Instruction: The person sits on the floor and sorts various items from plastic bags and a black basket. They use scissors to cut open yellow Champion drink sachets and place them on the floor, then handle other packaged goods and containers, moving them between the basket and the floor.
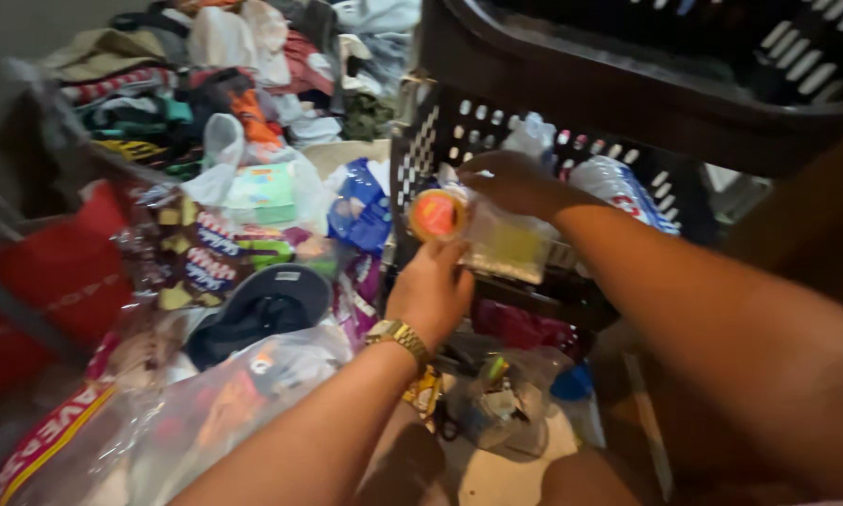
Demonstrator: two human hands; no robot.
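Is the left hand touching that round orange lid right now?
Touching. The head view shows the left hand with its fingertips on the lower edge of the orange lid, while the right hand grips the clear container.

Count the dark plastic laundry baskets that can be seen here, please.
2. One basket with round holes stands behind the hands; the left hand and right hand hold a clear bottle before it. A second basket sits on top. Clutter may hide more.
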